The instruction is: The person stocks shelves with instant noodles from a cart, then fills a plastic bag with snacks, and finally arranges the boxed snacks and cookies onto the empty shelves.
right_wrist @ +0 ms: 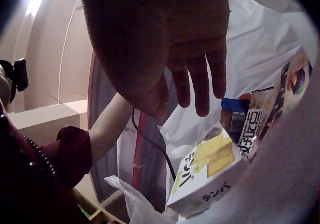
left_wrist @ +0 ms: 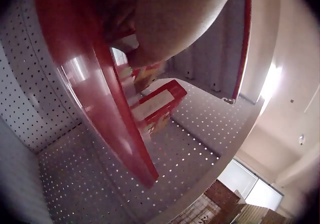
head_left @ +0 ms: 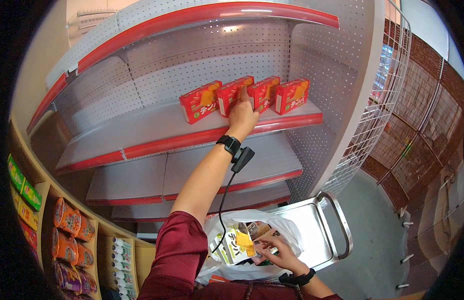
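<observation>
My left hand (head_left: 243, 120) is at the shelf, its index finger straight against the front of the second red cracker box (head_left: 226, 102) from the left. Its other fingers are mostly hidden, and I cannot tell whether they grip the box. Beside it stand a red box (head_left: 201, 103) to the left and two more, one red box (head_left: 266, 95) and a red box (head_left: 293, 97) at the right end. Over the white plastic bag (head_left: 287, 231) hangs my right hand (head_left: 281, 254), fingers loosely extended and holding nothing. Below it in the bag lie a white cracker box (right_wrist: 202, 176) and a dark-and-pink snack pack (right_wrist: 257, 116).
The bag sits on a metal cart (head_left: 314, 235) with a curved handle (head_left: 343, 225). Red-edged shelves (head_left: 232, 185) continue below, and another shelf edge (head_left: 207, 22) juts out above. At left, a wooden rack (head_left: 48, 192) holds orange packs (head_left: 67, 217) and small bottles (head_left: 121, 260). A cable (head_left: 223, 205) hangs from my left wrist.
</observation>
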The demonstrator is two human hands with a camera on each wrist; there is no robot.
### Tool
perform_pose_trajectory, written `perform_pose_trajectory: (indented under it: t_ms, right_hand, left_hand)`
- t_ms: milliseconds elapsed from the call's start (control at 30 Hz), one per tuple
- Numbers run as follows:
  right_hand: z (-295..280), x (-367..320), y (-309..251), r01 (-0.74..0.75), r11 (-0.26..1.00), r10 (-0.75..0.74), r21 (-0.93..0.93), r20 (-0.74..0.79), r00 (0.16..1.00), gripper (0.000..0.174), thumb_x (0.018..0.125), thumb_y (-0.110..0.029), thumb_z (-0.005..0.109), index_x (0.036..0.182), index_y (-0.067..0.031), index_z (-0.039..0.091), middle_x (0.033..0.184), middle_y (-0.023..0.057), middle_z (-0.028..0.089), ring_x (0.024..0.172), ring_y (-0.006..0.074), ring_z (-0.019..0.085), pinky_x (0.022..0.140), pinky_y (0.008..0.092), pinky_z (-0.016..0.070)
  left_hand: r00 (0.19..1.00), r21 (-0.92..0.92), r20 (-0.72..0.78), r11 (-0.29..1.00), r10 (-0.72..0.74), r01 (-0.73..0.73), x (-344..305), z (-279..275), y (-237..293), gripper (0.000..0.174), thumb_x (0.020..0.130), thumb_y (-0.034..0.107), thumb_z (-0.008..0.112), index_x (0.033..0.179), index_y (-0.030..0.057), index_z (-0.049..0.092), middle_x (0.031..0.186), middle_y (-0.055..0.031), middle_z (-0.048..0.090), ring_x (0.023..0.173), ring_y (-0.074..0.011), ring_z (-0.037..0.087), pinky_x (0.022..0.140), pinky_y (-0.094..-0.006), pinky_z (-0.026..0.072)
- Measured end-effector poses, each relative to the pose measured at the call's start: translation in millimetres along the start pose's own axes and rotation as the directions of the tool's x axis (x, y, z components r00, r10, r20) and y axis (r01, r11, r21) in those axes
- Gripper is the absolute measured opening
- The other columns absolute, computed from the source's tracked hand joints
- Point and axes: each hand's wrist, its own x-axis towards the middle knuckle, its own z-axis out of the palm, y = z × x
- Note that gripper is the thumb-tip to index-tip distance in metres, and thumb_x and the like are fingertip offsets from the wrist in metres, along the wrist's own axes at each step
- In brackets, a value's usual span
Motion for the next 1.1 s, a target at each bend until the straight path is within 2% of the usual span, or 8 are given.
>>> perform_pose_trajectory:
  t_ms: [67, 133, 167, 233, 267, 367, 600, 1100]
  right_hand:
    - [-1, -1, 1, -0.008, 1.000, 0.008, 0.006, -0.036, 0.999, 0.034, 0.080, -0.022, 0.061, 0.108, -0.0041, 0.053, 0.091, 0.0109, 0.060, 0.082, 0.0200, 0.058, 0.073, 0.0306, 0.0452]
    - [-2, -1, 3, 0.004, 1.000, -0.004, -0.007, -0.037, 0.999, 0.036, 0.080, -0.022, 0.062, 0.109, -0.0037, 0.052, 0.092, 0.0119, 0.060, 0.083, 0.0215, 0.058, 0.072, 0.0321, 0.0465]
    - [-2, -1, 2, 0.004, 1.000, -0.004, -0.007, -0.038, 0.999, 0.036, 0.080, -0.022, 0.062, 0.109, -0.0037, 0.052, 0.092, 0.0119, 0.060, 0.083, 0.0215, 0.058, 0.072, 0.0321, 0.0465]
    - [-4, -1, -2, -0.021, 1.000, 0.022, 0.021, -0.037, 0.999, 0.037, 0.079, -0.021, 0.062, 0.110, -0.0033, 0.051, 0.093, 0.0126, 0.060, 0.084, 0.0225, 0.059, 0.072, 0.0328, 0.0474]
    - [-5, -1, -4, -0.021, 1.000, 0.021, 0.022, -0.037, 0.999, 0.037, 0.079, -0.021, 0.062, 0.110, -0.0033, 0.051, 0.093, 0.0126, 0.060, 0.084, 0.0225, 0.059, 0.072, 0.0328, 0.0474]
    - [-6, 0, -4, -0.004, 1.000, 0.004, -0.006, -0.024, 1.000, 0.038, 0.080, -0.021, 0.062, 0.111, -0.0031, 0.050, 0.095, 0.0133, 0.059, 0.085, 0.0229, 0.060, 0.072, 0.0320, 0.0475]
    - [-6, 2, -10, -0.044, 0.999, 0.043, 0.030, 0.018, 0.999, 0.035, 0.081, -0.020, 0.060, 0.110, -0.0024, 0.050, 0.102, 0.0136, 0.057, 0.088, 0.0215, 0.058, 0.074, 0.0312, 0.0472]
    - [-9, -4, -7, -0.045, 0.998, 0.044, 0.034, 0.020, 0.999, 0.038, 0.079, -0.013, 0.061, 0.114, -0.0027, 0.047, 0.098, 0.0119, 0.055, 0.083, 0.0179, 0.059, 0.070, 0.0279, 0.0477]
  left_hand:
    - [0.999, -0.015, 0.041, 0.999, -0.033, 0.034, 0, 2, 1, 0.083, 0.071, 0.023, 0.064, 0.133, -0.0008, 0.014, 0.113, -0.0283, 0.046, 0.095, -0.0377, 0.054, 0.079, -0.0419, 0.0453]
    - [0.969, 0.101, -0.237, 0.994, 0.072, -0.049, -4, 9, 1, 0.080, 0.072, 0.021, 0.063, 0.133, 0.0001, 0.015, 0.119, -0.0258, 0.042, 0.104, -0.0377, 0.048, 0.084, -0.0411, 0.0427]
    - [0.969, 0.101, -0.237, 0.994, 0.073, -0.050, -6, 10, 2, 0.080, 0.072, 0.021, 0.063, 0.133, 0.0001, 0.015, 0.119, -0.0258, 0.042, 0.104, -0.0377, 0.048, 0.084, -0.0411, 0.0427]
    - [0.841, 0.201, -0.465, 0.958, 0.277, -0.204, -9, 12, 3, 0.069, 0.073, 0.018, 0.061, 0.130, 0.0039, 0.026, 0.115, -0.0225, 0.042, 0.105, -0.0356, 0.045, 0.085, -0.0409, 0.0416]
    - [0.841, 0.202, -0.465, 0.958, 0.277, -0.204, -9, 12, 4, 0.069, 0.073, 0.018, 0.061, 0.130, 0.0039, 0.026, 0.115, -0.0225, 0.042, 0.105, -0.0356, 0.045, 0.085, -0.0409, 0.0416]
    - [0.819, 0.014, -0.297, 0.860, 0.491, -0.511, -12, 22, 13, 0.044, 0.073, 0.016, 0.060, 0.114, 0.0083, 0.047, 0.098, -0.0181, 0.046, 0.094, -0.0341, 0.048, 0.077, -0.0440, 0.0435]
    - [0.942, 0.098, -0.014, 0.938, 0.335, -0.332, -23, 41, 38, 0.038, 0.076, 0.027, 0.058, 0.112, 0.0172, 0.051, 0.090, -0.0174, 0.054, 0.091, -0.0348, 0.051, 0.078, -0.0461, 0.0408]
    - [0.926, 0.147, -0.007, 0.917, 0.377, -0.372, -24, 48, 38, 0.040, 0.078, 0.032, 0.055, 0.116, 0.0210, 0.049, 0.100, -0.0156, 0.054, 0.098, -0.0333, 0.049, 0.081, -0.0482, 0.0381]
